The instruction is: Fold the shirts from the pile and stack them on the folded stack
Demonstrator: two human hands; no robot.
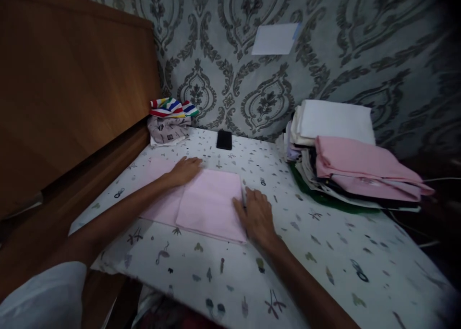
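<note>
If snagged, the printed table cover (190,261) might ruck, I'd say; the uneven stack of folded fabric (345,161) at two o'clock could slide if bumped. The doubled-over pale-pink cloth (212,204), on that cover, could skew should the left hand (185,170), flat and open at its twelve o'clock, or the loosely open right hand (257,216), at its three, push unevenly.

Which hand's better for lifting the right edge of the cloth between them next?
Probably the right hand: it's beside that edge of the cloth, thumb over it. The left hand is by the far edge.
</note>
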